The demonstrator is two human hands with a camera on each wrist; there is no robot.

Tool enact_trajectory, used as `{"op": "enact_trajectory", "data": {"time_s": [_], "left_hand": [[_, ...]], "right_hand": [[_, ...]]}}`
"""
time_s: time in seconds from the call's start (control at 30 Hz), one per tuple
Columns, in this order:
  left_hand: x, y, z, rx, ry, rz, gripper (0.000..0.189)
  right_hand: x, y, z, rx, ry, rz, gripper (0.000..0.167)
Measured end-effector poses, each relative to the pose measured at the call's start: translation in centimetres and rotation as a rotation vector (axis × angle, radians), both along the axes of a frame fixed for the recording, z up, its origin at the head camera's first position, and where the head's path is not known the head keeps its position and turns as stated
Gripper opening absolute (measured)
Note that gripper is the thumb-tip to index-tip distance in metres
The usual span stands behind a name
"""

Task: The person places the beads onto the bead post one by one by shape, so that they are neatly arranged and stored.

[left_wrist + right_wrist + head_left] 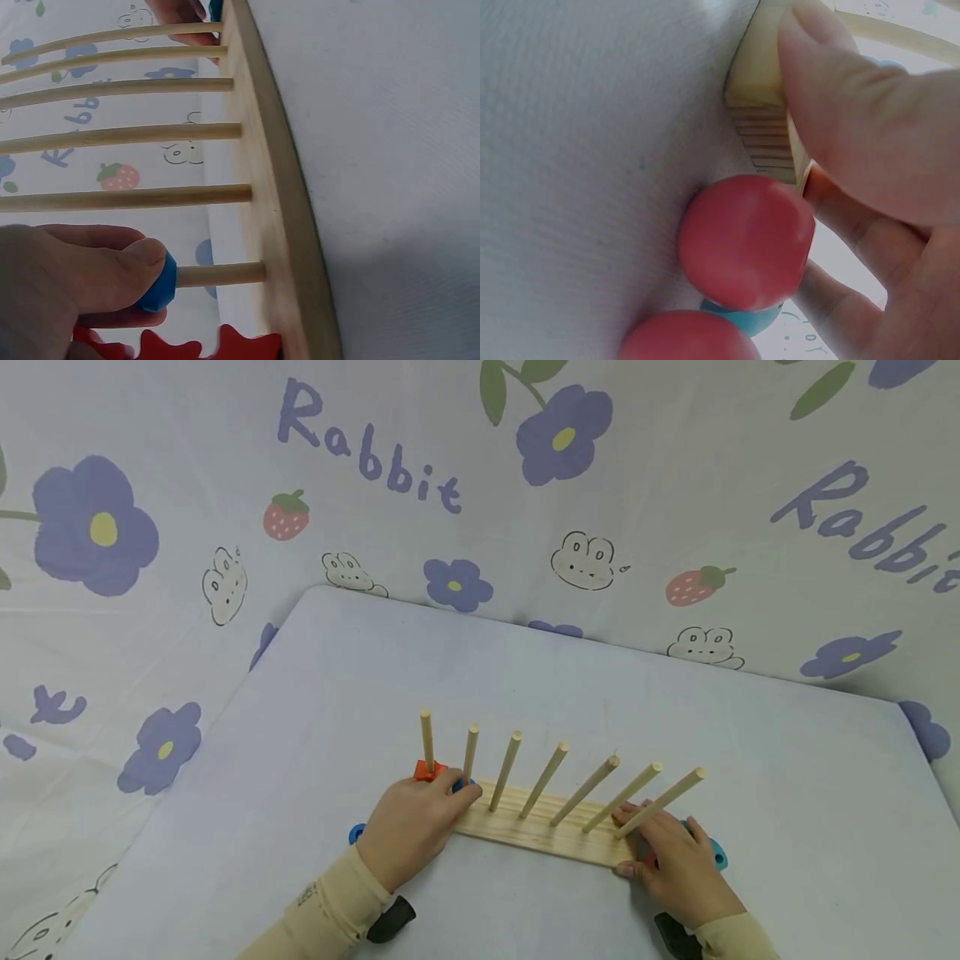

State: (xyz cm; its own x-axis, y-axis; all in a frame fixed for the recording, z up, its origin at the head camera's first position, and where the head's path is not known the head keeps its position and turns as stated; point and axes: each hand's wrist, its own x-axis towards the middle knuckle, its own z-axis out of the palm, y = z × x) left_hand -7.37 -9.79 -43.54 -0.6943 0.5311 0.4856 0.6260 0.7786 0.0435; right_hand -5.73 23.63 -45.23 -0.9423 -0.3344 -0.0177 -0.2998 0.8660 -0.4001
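Observation:
A wooden board [540, 845] with several upright pegs [545, 779] lies across the table. Around the leftmost peg's base sits a red toothed piece [244, 345]. My left hand [414, 828] pinches a blue faceted bead [160, 286] threaded partway down the second peg, with bare peg showing between bead and board in the left wrist view. At the board's right end my right hand [681, 864] grips it, thumb on the near edge and fingers on the far side. Beside that end, near the right fingers, lie a red bead [746, 244] and a teal piece [746, 321].
A second red bead [686, 339] is at the bottom of the right wrist view. Left of the left hand lies a blue piece [356, 833], mostly hidden by the wrist. The white tabletop [465, 668] ends against a printed cloth [480, 527] behind.

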Motion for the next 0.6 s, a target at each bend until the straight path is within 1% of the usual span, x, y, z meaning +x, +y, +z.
{"op": "enact_trajectory", "data": {"time_s": [0.2, 0.4, 0.6], "left_hand": [[-0.1, 0.0, -0.8, -0.063, -0.004, 0.002, 0.015], [-0.1, 0.1, -1.1, -0.147, -0.012, 0.006, 0.016], [0.0, 0.1, -1.7, -0.207, -0.053, 0.01, 0.018]], "right_hand": [[0.0, 0.0, 0.0, 0.002, 0.007, 0.0, 0.054], [0.0, 0.0, 0.0, -0.009, 0.003, -0.004, 0.055], [0.0, 0.0, -0.1, -0.012, -0.001, -0.001, 0.054]]}}
